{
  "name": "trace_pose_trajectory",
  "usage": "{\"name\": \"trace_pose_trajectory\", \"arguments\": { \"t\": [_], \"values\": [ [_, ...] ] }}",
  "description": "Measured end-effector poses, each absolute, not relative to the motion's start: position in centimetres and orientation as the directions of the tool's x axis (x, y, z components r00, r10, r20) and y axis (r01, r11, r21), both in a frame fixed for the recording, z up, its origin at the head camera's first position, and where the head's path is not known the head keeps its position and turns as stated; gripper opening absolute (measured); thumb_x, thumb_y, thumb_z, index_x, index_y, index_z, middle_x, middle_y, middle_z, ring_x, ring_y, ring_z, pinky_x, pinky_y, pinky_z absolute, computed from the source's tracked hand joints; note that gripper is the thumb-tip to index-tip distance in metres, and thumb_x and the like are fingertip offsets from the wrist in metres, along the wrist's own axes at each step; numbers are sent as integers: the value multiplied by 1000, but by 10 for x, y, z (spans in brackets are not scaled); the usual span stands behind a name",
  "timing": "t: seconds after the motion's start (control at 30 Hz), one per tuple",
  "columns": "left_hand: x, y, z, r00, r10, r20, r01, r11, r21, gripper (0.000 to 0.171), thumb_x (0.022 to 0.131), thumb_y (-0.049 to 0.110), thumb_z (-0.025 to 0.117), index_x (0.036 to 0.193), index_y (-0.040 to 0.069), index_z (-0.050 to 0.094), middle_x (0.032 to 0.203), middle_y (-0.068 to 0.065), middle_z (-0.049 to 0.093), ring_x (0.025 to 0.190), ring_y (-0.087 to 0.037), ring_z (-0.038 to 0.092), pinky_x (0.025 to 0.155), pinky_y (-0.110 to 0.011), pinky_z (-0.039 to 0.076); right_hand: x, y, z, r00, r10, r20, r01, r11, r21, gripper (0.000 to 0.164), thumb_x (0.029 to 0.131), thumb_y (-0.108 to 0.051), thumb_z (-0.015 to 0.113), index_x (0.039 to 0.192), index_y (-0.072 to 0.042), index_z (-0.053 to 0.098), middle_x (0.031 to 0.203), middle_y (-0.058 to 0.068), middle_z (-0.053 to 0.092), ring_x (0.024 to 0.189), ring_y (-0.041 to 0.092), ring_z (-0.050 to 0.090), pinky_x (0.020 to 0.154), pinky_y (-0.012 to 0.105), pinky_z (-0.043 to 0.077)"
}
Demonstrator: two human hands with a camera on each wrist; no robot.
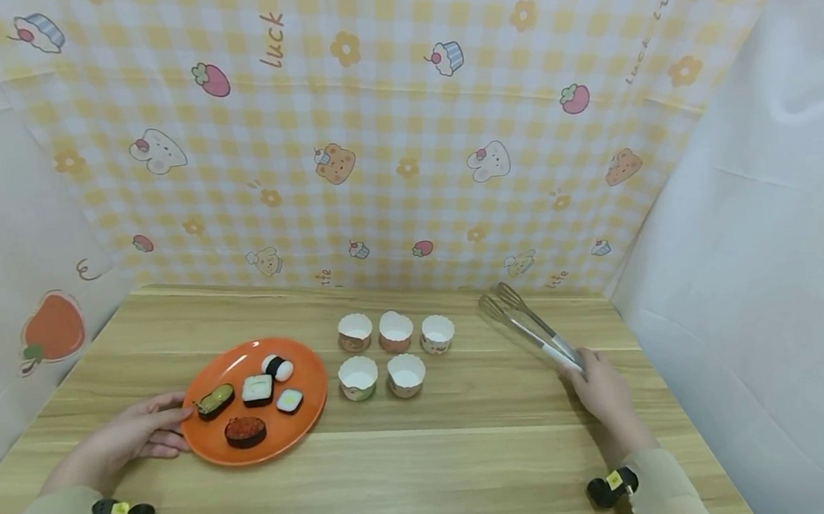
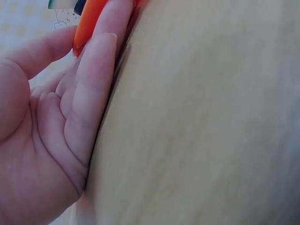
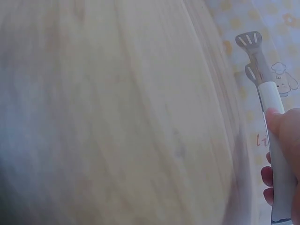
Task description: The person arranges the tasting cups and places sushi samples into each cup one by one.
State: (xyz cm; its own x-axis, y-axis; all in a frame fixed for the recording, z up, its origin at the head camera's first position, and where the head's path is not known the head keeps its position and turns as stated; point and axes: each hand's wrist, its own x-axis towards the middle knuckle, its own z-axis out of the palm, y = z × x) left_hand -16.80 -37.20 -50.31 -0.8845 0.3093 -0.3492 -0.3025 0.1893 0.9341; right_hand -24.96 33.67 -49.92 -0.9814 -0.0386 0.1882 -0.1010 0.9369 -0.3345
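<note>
We are pinching the plate (image 1: 245, 357) by its left rim with our left hand (image 1: 136, 430); well apart, our right hand (image 1: 606, 394) is gripping the tongs (image 1: 552, 349).

high head view, close wrist views

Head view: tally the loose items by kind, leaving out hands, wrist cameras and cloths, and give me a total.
Orange plate: 1
Sushi pieces: 5
Small cups: 5
Tongs: 1
Total: 12
</note>
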Motion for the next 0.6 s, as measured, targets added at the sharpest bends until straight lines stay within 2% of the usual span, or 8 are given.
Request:
{"name": "trace_pose_trajectory", "arguments": {
  "t": [0.27, 0.6],
  "values": [
    [-168, -372, -502, -882, 334, -334, -291, 171, 941, 59, 102, 19, 47, 138, -18, 16, 88, -12, 70, 78, -26, 69, 68, -36, 57, -247, 330, -491, -977, -56, 205, -125, 932, -341, 54, 99, -35, 52, 133, 7, 46, 110, 29, 60, 88, 40, 61, 70, 56, 49],
    [-168, -373, -503, -883, 330, -333, -297, 157, 942, 60, 102, 19, 48, 138, -17, 17, 89, -11, 69, 78, -26, 69, 68, -36, 57, -246, 324, -481, -979, -72, 192, -133, 936, -327, 55, 99, -40, 50, 134, 3, 46, 112, 23, 61, 84, 32, 60, 66, 51, 49]
  ]
}}
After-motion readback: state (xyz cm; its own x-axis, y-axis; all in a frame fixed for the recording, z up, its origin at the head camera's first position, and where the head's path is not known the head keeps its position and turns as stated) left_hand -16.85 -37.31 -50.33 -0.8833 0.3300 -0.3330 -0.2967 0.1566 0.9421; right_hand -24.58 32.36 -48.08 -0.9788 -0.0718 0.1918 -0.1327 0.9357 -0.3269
